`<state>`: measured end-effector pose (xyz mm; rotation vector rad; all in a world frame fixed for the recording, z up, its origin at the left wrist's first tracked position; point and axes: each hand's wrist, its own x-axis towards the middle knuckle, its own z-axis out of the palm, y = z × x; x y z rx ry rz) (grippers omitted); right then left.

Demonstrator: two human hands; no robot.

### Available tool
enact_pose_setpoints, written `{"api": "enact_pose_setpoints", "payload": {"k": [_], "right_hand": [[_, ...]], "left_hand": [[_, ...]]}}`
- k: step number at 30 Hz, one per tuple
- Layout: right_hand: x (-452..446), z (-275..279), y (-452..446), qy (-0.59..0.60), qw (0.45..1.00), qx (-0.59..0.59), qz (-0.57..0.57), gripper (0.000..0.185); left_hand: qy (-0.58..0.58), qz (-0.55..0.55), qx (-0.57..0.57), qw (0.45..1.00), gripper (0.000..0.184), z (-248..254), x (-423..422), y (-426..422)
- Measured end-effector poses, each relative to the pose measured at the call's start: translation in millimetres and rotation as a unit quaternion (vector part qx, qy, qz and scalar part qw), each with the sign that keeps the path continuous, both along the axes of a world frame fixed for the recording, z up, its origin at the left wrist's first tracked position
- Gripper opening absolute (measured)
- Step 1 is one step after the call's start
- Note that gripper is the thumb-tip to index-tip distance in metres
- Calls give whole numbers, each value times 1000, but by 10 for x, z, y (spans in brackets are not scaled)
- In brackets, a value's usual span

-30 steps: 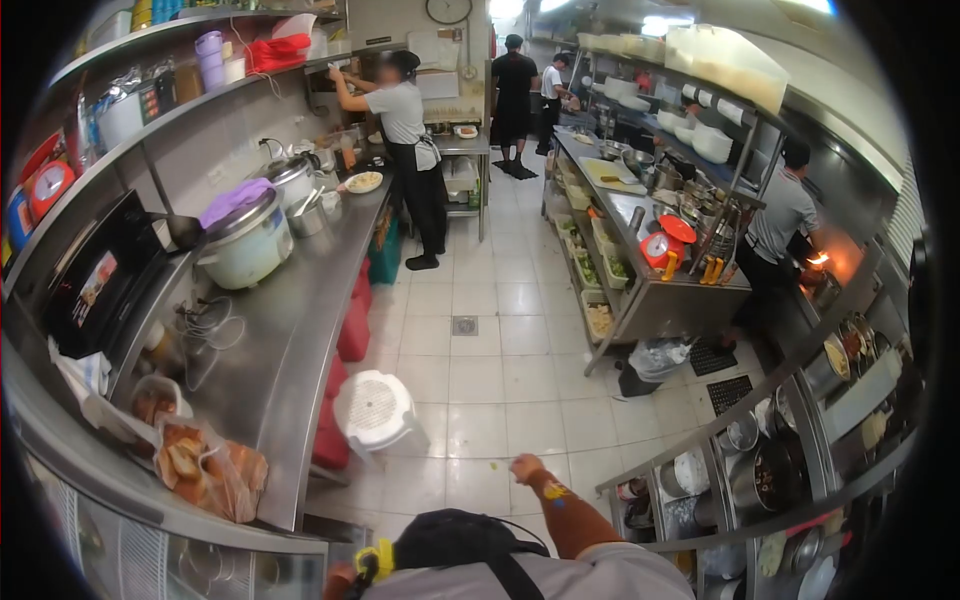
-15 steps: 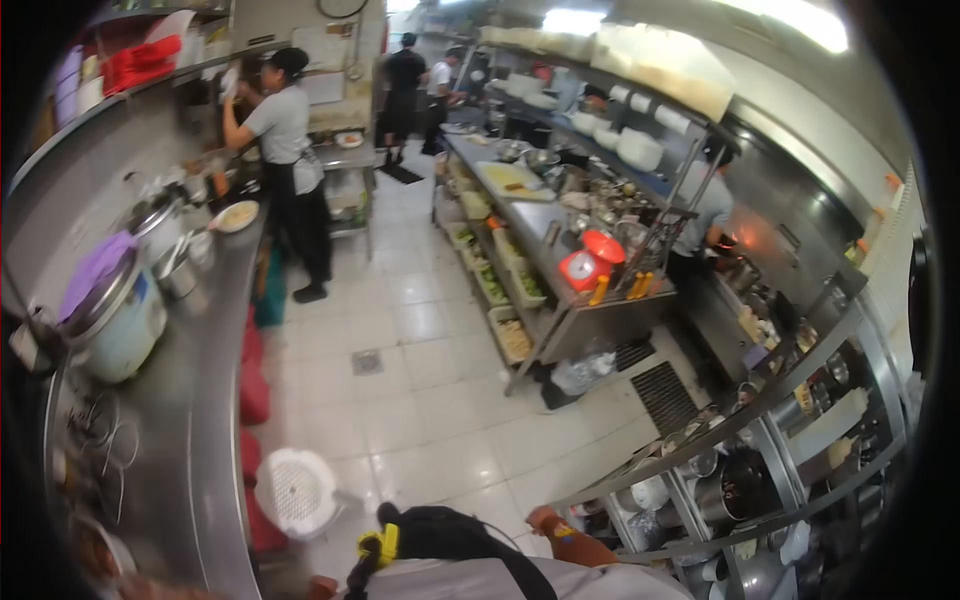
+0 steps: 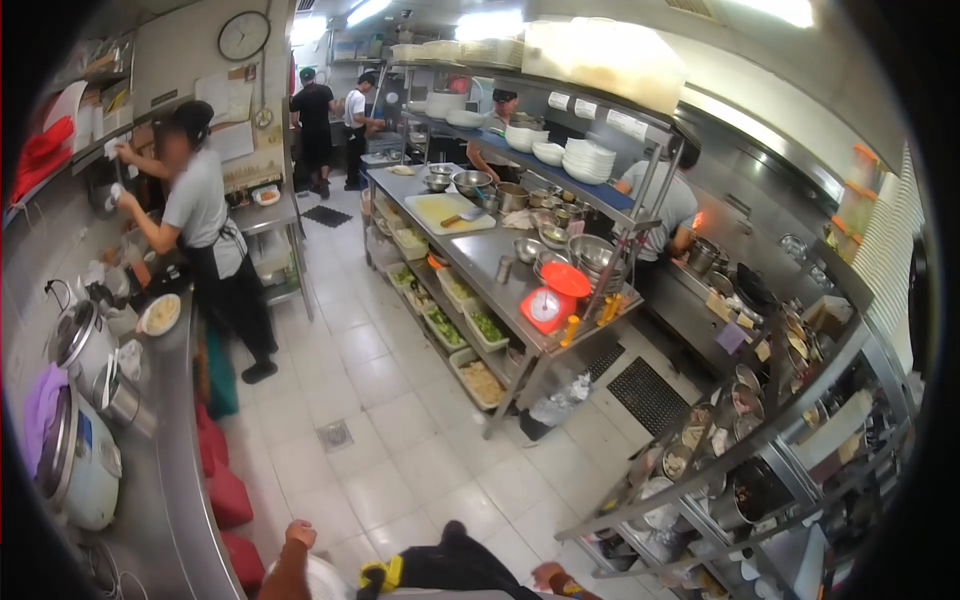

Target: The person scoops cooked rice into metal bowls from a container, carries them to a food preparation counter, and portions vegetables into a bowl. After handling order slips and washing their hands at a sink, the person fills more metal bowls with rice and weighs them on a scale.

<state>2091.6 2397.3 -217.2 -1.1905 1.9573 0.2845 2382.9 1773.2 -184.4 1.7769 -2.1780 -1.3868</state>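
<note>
My left hand [image 3: 301, 534] hangs at the lower left with its fingers curled in, and nothing shows in it. Just below that forearm is part of a white round stool [image 3: 322, 578], mostly cut off by my arm and body. My right hand [image 3: 547, 575] is low at my other side, small in view; its fingers look loosely closed, with no object visible. It is nearest to the metal rack [image 3: 600, 530] on the right. Between the hands, my dark clothing [image 3: 460, 562] bears a yellow clip [image 3: 378, 576].
A steel counter [image 3: 165, 480] with pots runs along the left, where a person [image 3: 200, 200] reaches up to the wall. Ahead stands a steel worktable [image 3: 485, 262] with a red scale [image 3: 552, 298] and vegetable bins beneath. Another person [image 3: 665, 205] is at the stove. Black mats [image 3: 660, 395] lie on the tiles.
The view has moved forward and tilted up, so the worktable looks nearer and the stool has slid down beneath my left arm. My left hand has swung forward into view; my right has dropped lower.
</note>
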Motion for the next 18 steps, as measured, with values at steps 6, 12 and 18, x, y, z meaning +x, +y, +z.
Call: {"api": "enact_pose_setpoints", "payload": {"k": [6, 12, 18], "right_hand": [[-466, 99, -538, -192, 821, 168, -511, 29], [-2490, -394, -1478, -10, 997, 57, -60, 26], [-3795, 350, -2853, 43, 957, -168, -232, 15]], "left_hand": [[-379, -543, -159, 732, 27, -47, -174, 175], [-310, -415, -4, 855, 27, 386, -86, 356], [-279, -221, 43, 933, 25, 360, -81, 334]]}}
